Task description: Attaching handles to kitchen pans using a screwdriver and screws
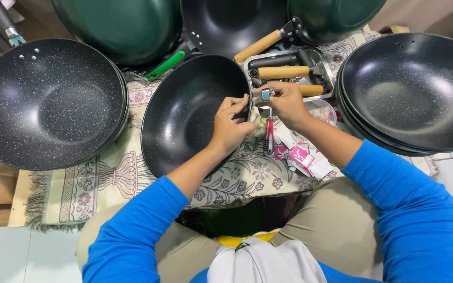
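Observation:
A black speckled wok [184,112] without a handle lies on the patterned cloth [106,181] in front of me. My left hand [230,123] grips its right rim, fingers curled over the edge. My right hand [284,102] is just beside it and pinches a small silver metal bracket [266,95] against the rim. A red-handled screwdriver [269,135] lies on the cloth right below both hands.
Stacks of black woks sit at the left [48,102] and right [412,91], and dark green ones at the back [124,26]. A metal tray [327,68] holds wooden handles [284,72]. Pink and white packets [300,156] lie by my right forearm.

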